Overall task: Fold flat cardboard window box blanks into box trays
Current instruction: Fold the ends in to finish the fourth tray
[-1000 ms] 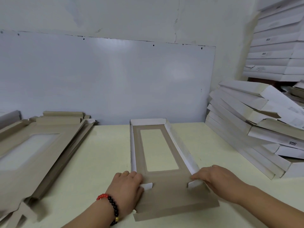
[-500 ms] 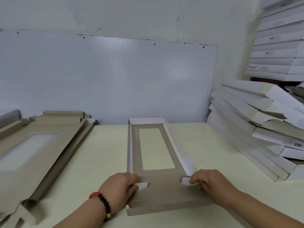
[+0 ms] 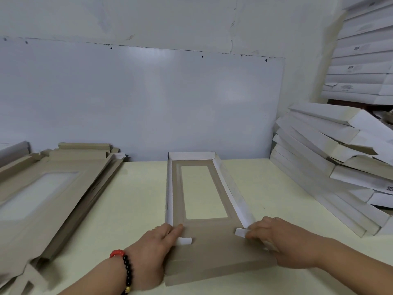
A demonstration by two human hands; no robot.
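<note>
A brown cardboard window box blank [image 3: 214, 248] lies lengthwise in the middle of the pale table [image 3: 131, 201], its far end wall and both long white side walls raised. The near end panel still lies flat. My left hand [image 3: 157, 245] holds the near end of the left wall, a small white tab sticking inward past its fingers. My right hand [image 3: 268, 233] pinches the matching white tab at the near end of the right wall.
A pile of flat brown window blanks [image 3: 42, 192] lies at the left. Folded white boxes [image 3: 331, 158] lean in a stack at the right, with more stacked boxes [image 3: 361, 67] above them. A white board [image 3: 138, 103] leans against the back wall.
The box has slid slightly toward me and straightened. Both hands have turned the small corner tabs inward at the near ends of the side walls, and the side walls stand more upright.
</note>
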